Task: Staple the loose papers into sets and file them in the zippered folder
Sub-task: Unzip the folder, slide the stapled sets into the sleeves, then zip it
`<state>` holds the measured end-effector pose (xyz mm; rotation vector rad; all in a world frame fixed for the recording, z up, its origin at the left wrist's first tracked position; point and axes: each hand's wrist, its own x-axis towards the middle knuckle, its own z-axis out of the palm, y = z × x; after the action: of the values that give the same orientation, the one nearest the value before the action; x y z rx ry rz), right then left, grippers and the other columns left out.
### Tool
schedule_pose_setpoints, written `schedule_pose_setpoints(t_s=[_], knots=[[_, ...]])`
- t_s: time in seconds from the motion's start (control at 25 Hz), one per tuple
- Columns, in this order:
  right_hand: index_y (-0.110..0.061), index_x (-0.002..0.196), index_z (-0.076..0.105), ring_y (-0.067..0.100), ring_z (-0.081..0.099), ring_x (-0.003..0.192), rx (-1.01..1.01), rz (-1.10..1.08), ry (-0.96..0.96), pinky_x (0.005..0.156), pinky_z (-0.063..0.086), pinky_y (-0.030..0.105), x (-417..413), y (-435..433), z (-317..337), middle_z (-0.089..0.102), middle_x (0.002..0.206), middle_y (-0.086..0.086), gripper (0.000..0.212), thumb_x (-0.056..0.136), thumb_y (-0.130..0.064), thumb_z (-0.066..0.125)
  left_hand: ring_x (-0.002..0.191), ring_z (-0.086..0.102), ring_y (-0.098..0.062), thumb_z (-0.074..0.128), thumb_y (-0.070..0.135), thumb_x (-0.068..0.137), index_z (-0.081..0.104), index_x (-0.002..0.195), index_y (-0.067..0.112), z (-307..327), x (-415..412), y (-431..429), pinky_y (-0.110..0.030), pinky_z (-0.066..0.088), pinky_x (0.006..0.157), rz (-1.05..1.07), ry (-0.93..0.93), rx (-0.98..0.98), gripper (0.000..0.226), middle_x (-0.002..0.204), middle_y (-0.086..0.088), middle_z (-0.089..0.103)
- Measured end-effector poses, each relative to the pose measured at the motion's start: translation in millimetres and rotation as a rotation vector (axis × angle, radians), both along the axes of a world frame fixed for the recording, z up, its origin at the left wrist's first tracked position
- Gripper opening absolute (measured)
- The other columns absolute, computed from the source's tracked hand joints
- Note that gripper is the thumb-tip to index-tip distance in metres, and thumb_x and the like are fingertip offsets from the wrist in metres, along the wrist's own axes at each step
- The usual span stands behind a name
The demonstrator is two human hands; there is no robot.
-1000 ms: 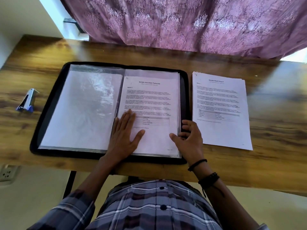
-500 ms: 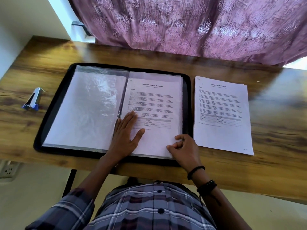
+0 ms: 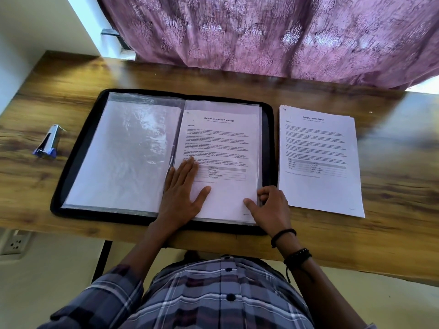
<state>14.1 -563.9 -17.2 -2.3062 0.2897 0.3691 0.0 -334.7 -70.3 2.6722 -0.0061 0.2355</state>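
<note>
Where the folder (image 3: 82, 148) lies, a curtain (image 3: 261, 32) apparently touches the wooden table (image 3: 392, 186).

plaid shirt (image 3: 213, 293) in purple, navy and white, dark buttons; black wristbands (image 3: 288, 245) on right wrist.

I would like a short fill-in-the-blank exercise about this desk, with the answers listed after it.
The stapler lies to the ___ of the folder.
The left hand rests flat on a page headed Sample Education ___.
The paper stack beside the folder is headed Sample ___ Report.
The right hand pinches the page's lower ___ corner.
Answers: left; Transcript; Health; right.
</note>
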Motion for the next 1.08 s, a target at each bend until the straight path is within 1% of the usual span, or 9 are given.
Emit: schedule_pose_setpoints(t_s=[0.16,0.28,0.4,0.48,0.6,0.76,0.88,0.96,1.08], knots=[[-0.020,0.083,0.061,0.011,0.060,0.072,0.097,-0.038,-0.041,0.070,0.052,0.030,2,-3,1,0.062,0.076,-0.004,0.011,0.085,-0.016,0.071,0.148,0.020,-0.014,0.042,0.054,0.093,0.036,0.149,0.011,1,0,-1,-0.038,0.010,0.122,0.004,-0.003,0.020,0.071,0.159,-0.003,0.029],[-0.026,0.079,0.063,0.006,0.056,0.070,0.069,0.019,-0.082,0.063,0.042,0.018,-6,0,2,0.065,0.086,-0.001,0.014,0.085,-0.018,0.072,0.148,0.020,-0.014,0.041,0.054,0.093,0.036,0.149,0.011,2,0,-1,-0.037,0.009,0.122,0.003,-0.001,0.024,0.071,0.159,-0.003,0.029],[-0.024,0.096,0.060,0.007,0.056,0.074,0.061,-0.002,-0.123,0.071,0.045,0.021,-9,2,3,0.055,0.105,-0.004,0.017,0.085,-0.023,0.073,0.148,0.019,-0.014,0.041,0.054,0.093,0.035,0.149,0.011,2,-1,-1,-0.036,0.008,0.122,-0.001,0.005,0.024,0.072,0.159,-0.003,0.028],[-0.019,0.110,0.056,0.008,0.056,0.077,0.085,-0.022,-0.100,0.076,0.047,0.027,-7,1,7,0.054,0.102,-0.005,0.032,0.084,-0.023,0.073,0.149,0.018,-0.013,0.040,0.055,0.093,0.035,0.149,0.011,2,-1,-1,-0.035,0.007,0.122,0.002,0.006,0.027,0.072,0.159,-0.002,0.027],[-0.015,0.113,0.054,0.013,0.058,0.083,0.167,-0.080,-0.038,0.078,0.050,0.030,-1,0,7,0.059,0.092,-0.007,0.037,0.084,-0.023,0.074,0.148,0.019,-0.013,0.039,0.056,0.092,0.035,0.149,0.011,2,-1,-1,-0.035,0.007,0.122,0.001,0.006,0.022,0.072,0.159,-0.002,0.028],[-0.013,0.103,0.060,0.009,0.061,0.077,0.152,-0.067,0.016,0.076,0.050,0.027,2,-1,3,0.064,0.080,-0.006,0.030,0.084,-0.032,0.073,0.148,0.019,-0.013,0.040,0.056,0.092,0.035,0.149,0.012,1,0,-1,-0.034,0.006,0.122,0.007,-0.003,0.009,0.072,0.159,-0.002,0.028],[-0.012,0.084,0.062,0.011,0.059,0.066,0.101,-0.008,0.107,0.070,0.050,0.027,11,-6,7,0.062,0.068,-0.004,0.023,0.087,-0.033,0.070,0.148,0.020,-0.013,0.041,0.055,0.092,0.036,0.148,0.011,-1,0,0,-0.032,0.005,0.123,0.004,-0.011,-0.012,0.071,0.158,-0.002,0.029],[-0.005,0.070,0.063,0.015,0.054,0.059,0.067,0.073,0.123,0.068,0.049,0.031,19,-8,12,0.056,0.059,-0.002,0.032,0.088,-0.031,0.067,0.148,0.021,-0.013,0.041,0.055,0.092,0.037,0.148,0.011,-2,0,1,-0.030,0.005,0.122,0.005,-0.010,-0.039,0.072,0.158,-0.002,0.030],[-0.004,0.071,0.060,0.013,0.050,0.058,0.239,0.123,0.017,0.065,0.049,0.032,23,-5,22,0.054,0.060,-0.004,0.027,0.087,-0.025,0.068,0.146,0.023,-0.009,0.041,0.058,0.089,0.041,0.146,0.013,3,3,1,-0.030,0.006,0.122,0.009,0.031,-0.160,0.073,0.156,0.003,0.032]])
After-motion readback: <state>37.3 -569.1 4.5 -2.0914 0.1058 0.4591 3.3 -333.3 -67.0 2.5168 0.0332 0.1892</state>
